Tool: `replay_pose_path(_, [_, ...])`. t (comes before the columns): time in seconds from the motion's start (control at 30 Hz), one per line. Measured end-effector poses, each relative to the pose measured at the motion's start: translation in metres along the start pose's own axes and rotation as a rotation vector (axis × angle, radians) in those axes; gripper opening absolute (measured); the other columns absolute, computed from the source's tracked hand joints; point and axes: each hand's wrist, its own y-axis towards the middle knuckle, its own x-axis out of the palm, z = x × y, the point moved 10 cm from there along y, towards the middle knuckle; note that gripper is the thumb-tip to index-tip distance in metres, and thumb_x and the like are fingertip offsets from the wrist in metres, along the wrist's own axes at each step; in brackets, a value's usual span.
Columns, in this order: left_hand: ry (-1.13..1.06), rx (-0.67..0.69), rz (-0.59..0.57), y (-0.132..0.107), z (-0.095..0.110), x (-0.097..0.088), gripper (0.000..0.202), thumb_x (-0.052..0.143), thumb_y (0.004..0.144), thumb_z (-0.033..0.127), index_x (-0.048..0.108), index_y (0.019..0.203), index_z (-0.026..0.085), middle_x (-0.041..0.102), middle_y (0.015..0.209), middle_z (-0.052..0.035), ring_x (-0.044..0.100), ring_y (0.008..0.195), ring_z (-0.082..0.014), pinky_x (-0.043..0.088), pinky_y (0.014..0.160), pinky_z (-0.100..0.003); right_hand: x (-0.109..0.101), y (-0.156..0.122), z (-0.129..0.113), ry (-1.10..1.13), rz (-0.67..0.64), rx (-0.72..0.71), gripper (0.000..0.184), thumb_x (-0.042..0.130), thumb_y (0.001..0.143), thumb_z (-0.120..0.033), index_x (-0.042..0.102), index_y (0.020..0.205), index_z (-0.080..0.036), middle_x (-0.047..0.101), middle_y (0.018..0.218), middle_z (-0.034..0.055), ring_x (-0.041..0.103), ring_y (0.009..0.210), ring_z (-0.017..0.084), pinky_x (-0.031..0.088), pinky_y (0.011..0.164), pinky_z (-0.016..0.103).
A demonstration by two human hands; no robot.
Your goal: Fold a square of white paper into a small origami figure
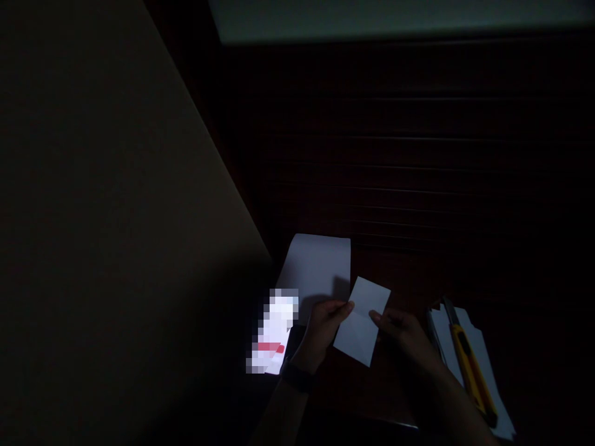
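Note:
A small white sheet of paper (362, 331) with a faint crease across its middle is held between both hands above the dark wooden surface. On its left edge, my left hand (325, 322) pinches it with the thumb on top; a dark band circles that wrist. My right hand (403, 333) grips the opposite edge, thumb on the paper and fingers partly hidden behind it. Beyond my left hand lies a larger white sheet (318, 263), its far end curving up. Right of my right hand, a yellow utility knife (469, 365) rests on a stack of white papers (488, 371).
A lit screen (274, 328), partly pixelated, glows beside my left wrist. A pale wall (116, 186) rises close on the left. Behind the wooden surface (353, 396) stands dark slatted wood (395, 167). The scene is very dim.

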Motion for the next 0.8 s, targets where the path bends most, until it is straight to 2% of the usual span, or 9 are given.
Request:
replay_pose_path(0.07, [-0.023,0.007,-0.019,-0.001,0.001,0.003,0.031,0.065,0.071,0.042,0.068,0.08,0.013,0.069,0.077,-0.0064,0.063,0.07,-0.0202,0.047,0.063,-0.029,0.001,0.0,0.001,0.008,0.005,0.005,0.032,0.064,0.073,-0.045,0.066,0.066,-0.014,0.067,0.066,0.0054,0.06,0.059,0.017,0.046,0.056,0.027])
replay_pose_path(0.23, [0.012,0.016,-0.031,0.0,0.001,0.005,0.03,0.064,0.073,0.041,0.068,0.082,0.013,0.07,0.08,-0.0072,0.064,0.073,-0.0212,0.048,0.065,-0.03,0.002,-0.001,-0.001,0.033,-0.002,0.01,0.033,0.061,0.074,-0.046,0.067,0.071,-0.014,0.068,0.069,0.0066,0.062,0.065,0.021,0.047,0.062,0.031])
replay_pose_path(0.43, [0.082,0.047,0.049,0.003,-0.004,-0.004,0.028,0.069,0.067,0.038,0.068,0.079,0.014,0.07,0.082,-0.0087,0.065,0.076,-0.0225,0.049,0.065,-0.029,-0.01,0.002,-0.005,-0.115,0.078,-0.04,0.036,0.062,0.073,-0.049,0.067,0.068,-0.014,0.067,0.068,0.0055,0.06,0.063,0.021,0.045,0.057,0.029])
replay_pose_path(0.6, [0.094,0.03,0.035,0.003,-0.008,-0.003,0.027,0.069,0.068,0.038,0.067,0.081,0.014,0.07,0.085,-0.009,0.064,0.081,-0.0236,0.049,0.068,-0.03,-0.014,0.002,-0.01,-0.133,0.111,-0.065,0.034,0.064,0.07,-0.049,0.066,0.063,-0.016,0.066,0.063,0.0027,0.058,0.059,0.019,0.043,0.054,0.027])
replay_pose_path(0.7, [0.073,0.023,-0.005,0.0,-0.003,0.0,0.028,0.065,0.072,0.038,0.066,0.085,0.014,0.069,0.087,-0.0086,0.064,0.082,-0.0231,0.049,0.069,-0.03,-0.011,0.0,-0.013,-0.113,0.072,-0.065,0.031,0.065,0.071,-0.046,0.066,0.065,-0.015,0.066,0.064,0.003,0.059,0.059,0.018,0.043,0.055,0.027])
replay_pose_path(0.8, [0.057,0.012,-0.072,-0.003,0.001,0.006,0.026,0.062,0.075,0.038,0.066,0.084,0.014,0.069,0.084,-0.0072,0.063,0.078,-0.021,0.048,0.066,-0.028,0.001,-0.003,-0.014,-0.085,-0.047,-0.032,0.03,0.065,0.072,-0.043,0.067,0.069,-0.014,0.068,0.069,0.0052,0.061,0.065,0.02,0.045,0.06,0.029])
